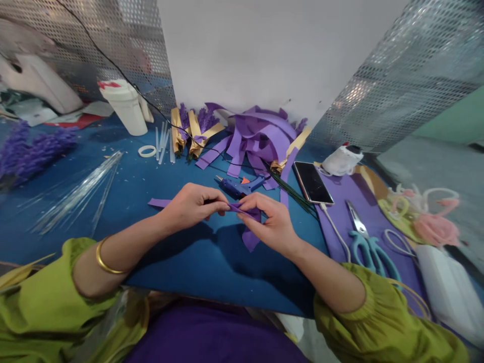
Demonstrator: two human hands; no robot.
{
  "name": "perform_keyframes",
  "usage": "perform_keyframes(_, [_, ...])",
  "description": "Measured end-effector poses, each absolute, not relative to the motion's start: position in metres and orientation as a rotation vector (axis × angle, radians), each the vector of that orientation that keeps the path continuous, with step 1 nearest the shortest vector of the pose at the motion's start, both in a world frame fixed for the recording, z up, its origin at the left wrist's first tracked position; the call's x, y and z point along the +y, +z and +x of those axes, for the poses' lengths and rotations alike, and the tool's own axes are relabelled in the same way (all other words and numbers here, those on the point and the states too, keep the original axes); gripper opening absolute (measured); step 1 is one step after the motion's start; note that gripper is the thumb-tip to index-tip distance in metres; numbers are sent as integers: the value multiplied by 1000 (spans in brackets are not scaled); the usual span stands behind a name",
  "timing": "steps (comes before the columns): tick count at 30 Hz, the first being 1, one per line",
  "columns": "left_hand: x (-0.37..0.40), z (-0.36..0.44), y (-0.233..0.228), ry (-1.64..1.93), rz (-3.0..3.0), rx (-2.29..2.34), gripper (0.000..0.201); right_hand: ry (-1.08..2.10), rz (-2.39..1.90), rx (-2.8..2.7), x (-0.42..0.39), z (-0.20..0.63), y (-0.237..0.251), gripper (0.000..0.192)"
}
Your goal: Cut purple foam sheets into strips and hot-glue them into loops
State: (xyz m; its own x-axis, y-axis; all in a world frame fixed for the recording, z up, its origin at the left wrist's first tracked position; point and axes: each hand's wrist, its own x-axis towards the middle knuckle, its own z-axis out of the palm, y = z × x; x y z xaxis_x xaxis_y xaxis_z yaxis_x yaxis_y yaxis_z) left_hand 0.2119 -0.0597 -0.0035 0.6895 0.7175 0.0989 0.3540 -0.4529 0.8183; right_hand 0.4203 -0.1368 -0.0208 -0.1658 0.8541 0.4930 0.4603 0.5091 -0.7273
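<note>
Between my two hands, over the blue table, a purple ribbon strip is pinched and gathered at its middle. My left hand is closed on it, with one end sticking out to the left past the wrist. My right hand grips it by thumb and fingers, and the other end hangs down below. Just beyond the hands lies a blue glue gun. Behind that is a heap of cut purple strips. The exact fold between my fingertips is partly hidden.
Small lavender bunches in tan wrapping lie at the back. Clear glue sticks, tape and a white container stand left. On the right are a phone, teal-handled scissors and green stems. A black cable crosses the table.
</note>
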Motion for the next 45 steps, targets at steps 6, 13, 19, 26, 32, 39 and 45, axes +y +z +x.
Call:
perform_keyframes(6, [-34,194,3,273,2151,854,24,786,-1274,-1807,-136,423,-26,18])
perform_keyframes(13, [-15,183,-2,181,2356,928,23,606,-1404,-2076,-140,422,-30,17])
perform_keyframes(19, [-9,180,-5,116,2262,763,17,398,-1513,-2264,-142,421,-28,9])
perform_keyframes(26, [-5,179,-9,71,2267,684,17,259,-1552,-2356,-144,420,-30,10])
perform_keyframes(32, [0,178,-14,109,2372,701,25,375,-1462,-2416,-146,418,-23,18])
perform_keyframes(39, [1,179,-16,121,2365,702,16,288,-1456,-2277,-128,444,-13,21])
perform_keyframes(45, [1,179,-18,137,2392,729,16,-315,-1517,-2579,-86,472,-15,46])
